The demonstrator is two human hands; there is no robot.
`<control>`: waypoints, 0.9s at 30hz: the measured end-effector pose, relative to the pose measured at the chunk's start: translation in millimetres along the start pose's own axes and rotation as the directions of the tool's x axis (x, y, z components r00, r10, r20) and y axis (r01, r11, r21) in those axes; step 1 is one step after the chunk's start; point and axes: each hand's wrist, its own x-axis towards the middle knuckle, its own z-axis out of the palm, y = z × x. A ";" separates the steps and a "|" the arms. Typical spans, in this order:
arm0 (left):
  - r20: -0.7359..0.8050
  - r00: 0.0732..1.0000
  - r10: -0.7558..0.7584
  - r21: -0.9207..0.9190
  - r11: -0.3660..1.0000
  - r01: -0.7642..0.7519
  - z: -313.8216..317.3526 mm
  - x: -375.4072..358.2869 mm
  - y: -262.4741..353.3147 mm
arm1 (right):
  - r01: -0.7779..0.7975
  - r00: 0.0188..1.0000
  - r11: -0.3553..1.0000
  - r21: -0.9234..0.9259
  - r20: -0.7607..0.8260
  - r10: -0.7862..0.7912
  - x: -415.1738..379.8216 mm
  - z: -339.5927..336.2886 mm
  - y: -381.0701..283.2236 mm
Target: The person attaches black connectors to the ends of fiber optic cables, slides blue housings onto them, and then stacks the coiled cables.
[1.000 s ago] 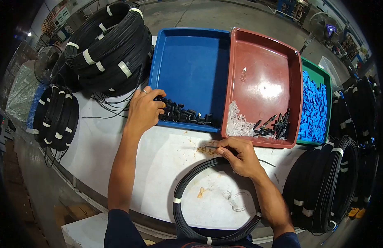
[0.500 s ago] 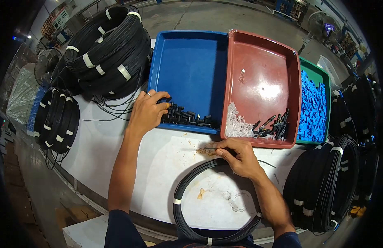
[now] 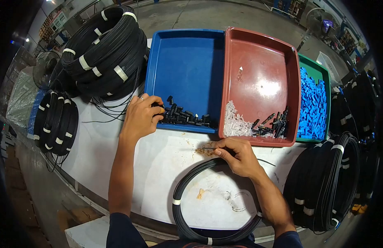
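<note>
At the front left corner of the blue tray [image 3: 187, 53], my left hand [image 3: 141, 116] has its fingers curled in. Something dark shows between the fingertips, too small and covered to make out. Beside them lies a heap of small black plastic connectors [image 3: 187, 115]. Over the white table, my right hand [image 3: 237, 155] pinches the end of a black cable [image 3: 208, 148] between thumb and forefinger, the tip pointing left. This hand is just above the upper rim of a coil of black cable [image 3: 179, 219], bound with white tape, at the table's front edge.
A red tray [image 3: 257, 45] holds clear pieces [image 3: 237, 122] and black parts [image 3: 278, 124]. Blue pieces [image 3: 312, 107] fill a green tray [image 3: 327, 82]. Large taped cable coils [image 3: 104, 53] are stacked at the left, with more coils [image 3: 323, 182] at the right.
My left hand has drawn back left and slightly down from the black connectors, its fingers more curled. A connector shows upright where the fingertips were. My right hand has stayed put with the cable.
</note>
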 end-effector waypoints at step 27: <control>-0.191 0.981 -0.015 -0.466 0.881 -0.078 -6.0 8.8 35.7 | 0.063 0.984 0.994 0.088 -0.174 -0.047 -3.4 6.2 10.8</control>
